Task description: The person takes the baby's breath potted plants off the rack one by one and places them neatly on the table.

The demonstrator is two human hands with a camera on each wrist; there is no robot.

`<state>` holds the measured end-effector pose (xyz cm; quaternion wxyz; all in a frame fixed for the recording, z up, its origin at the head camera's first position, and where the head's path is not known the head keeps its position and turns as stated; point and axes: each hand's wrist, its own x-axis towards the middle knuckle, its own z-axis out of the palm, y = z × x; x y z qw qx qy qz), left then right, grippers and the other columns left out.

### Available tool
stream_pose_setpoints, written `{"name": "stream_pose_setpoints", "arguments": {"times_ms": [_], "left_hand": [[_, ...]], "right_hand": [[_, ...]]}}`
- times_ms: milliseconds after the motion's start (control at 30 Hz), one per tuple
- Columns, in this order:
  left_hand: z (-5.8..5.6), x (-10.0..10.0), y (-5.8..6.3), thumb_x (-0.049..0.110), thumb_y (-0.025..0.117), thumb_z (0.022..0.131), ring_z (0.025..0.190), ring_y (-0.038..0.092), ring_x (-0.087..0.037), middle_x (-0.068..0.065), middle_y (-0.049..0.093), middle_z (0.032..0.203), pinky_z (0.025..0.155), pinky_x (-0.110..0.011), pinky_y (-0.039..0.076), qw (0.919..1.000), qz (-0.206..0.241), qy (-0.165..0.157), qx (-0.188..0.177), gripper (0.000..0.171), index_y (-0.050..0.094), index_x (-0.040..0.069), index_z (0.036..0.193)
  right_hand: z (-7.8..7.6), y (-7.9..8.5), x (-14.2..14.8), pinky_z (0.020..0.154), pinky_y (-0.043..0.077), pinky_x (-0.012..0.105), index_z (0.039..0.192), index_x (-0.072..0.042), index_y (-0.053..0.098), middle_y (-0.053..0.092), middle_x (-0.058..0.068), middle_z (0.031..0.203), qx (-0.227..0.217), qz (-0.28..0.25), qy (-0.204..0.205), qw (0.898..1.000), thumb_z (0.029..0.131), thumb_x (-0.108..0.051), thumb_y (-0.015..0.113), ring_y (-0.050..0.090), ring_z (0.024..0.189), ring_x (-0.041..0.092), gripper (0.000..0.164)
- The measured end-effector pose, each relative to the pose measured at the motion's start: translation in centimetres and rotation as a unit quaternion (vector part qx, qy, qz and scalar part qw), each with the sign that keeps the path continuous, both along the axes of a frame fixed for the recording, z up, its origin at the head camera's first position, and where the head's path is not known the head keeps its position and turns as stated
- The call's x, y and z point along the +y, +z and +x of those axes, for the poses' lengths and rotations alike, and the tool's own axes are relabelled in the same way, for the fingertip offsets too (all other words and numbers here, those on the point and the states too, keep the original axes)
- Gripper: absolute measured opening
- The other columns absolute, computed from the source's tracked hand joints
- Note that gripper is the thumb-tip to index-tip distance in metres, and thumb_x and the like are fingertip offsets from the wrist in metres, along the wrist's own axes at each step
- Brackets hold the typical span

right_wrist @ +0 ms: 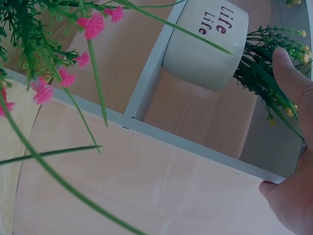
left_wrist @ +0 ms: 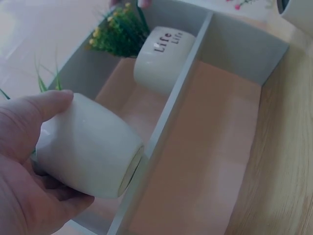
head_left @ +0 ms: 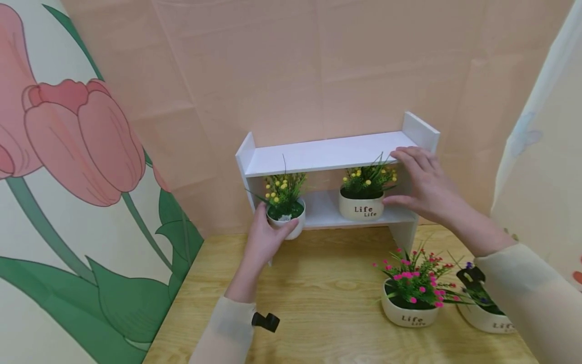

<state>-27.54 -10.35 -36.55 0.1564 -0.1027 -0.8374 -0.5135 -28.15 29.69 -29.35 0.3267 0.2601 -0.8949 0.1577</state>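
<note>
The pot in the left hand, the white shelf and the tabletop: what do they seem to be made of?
The pot in the left hand: smooth, softly shiny white, perhaps glazed ceramic, though plastic could look alike. The white shelf: flat, straight-edged boards, likely painted or laminated wood. The tabletop: smooth-looking, with yellowish wood grain; real wood or printed, I can't tell.

The shelf (head_left: 329, 152) is white. The left pot (head_left: 297, 231) looks plain white, and its small flowers (head_left: 283, 190) are yellow. The right pot (head_left: 349, 206) is cream, with dark reddish-brown letters (head_left: 364, 210). The table (head_left: 318, 288) has light brown wood grain. The printed tulips (head_left: 84, 139) are pink, with green leaves (head_left: 132, 298).
</note>
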Motion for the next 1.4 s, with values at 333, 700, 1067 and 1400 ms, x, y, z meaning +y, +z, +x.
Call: {"name": "stream_pose_setpoints", "arguments": {"times_ms": [333,700,1067,1400], "left_hand": [[1.5,-0.3,-0.6,0.042,0.093,0.090,0.141,0.058,-0.038,-0.021,0.058,0.151,0.119,-0.057,0.047,0.9997,-0.003,-0.016,0.019,0.089,0.047,0.002,0.155],[3.3,-0.5,-1.3,0.037,0.094,0.092,0.143,0.056,-0.038,-0.021,0.055,0.153,0.120,-0.057,0.046,0.9984,0.010,-0.049,0.026,0.089,0.044,0.001,0.157],[5.4,0.4,-2.4,0.035,0.096,0.090,0.137,0.059,-0.035,-0.018,0.058,0.147,0.119,-0.055,0.048,0.9980,-0.017,-0.057,0.022,0.091,0.045,0.003,0.158],[6.2,2.0,-3.8,0.024,0.098,0.086,0.145,0.054,-0.035,-0.020,0.049,0.160,0.122,-0.051,0.044,0.9945,0.002,-0.101,0.026,0.104,0.036,0.001,0.167]], "right_hand": [[-0.1,-0.2,0.3,0.132,0.020,0.063,0.162,0.000,0.042,0.039,0.028,0.164,0.005,-0.003,0.003,1.000,0.069,-0.027,0.106,0.029,0.152,0.054,0.117],[0.0,-0.2,0.2,0.132,0.021,0.061,0.162,-0.001,0.042,0.039,0.027,0.165,0.013,0.000,0.005,1.000,0.070,-0.028,0.105,0.030,0.152,0.052,0.115],[0.1,0.1,0.2,0.132,0.020,0.062,0.163,0.000,0.042,0.039,0.028,0.165,0.004,0.000,0.001,1.000,0.070,-0.029,0.106,0.029,0.153,0.052,0.116],[0.1,0.1,0.0,0.132,0.020,0.060,0.161,0.000,0.043,0.040,0.028,0.164,0.007,0.001,0.005,1.000,0.071,-0.028,0.106,0.030,0.153,0.052,0.114]]}}
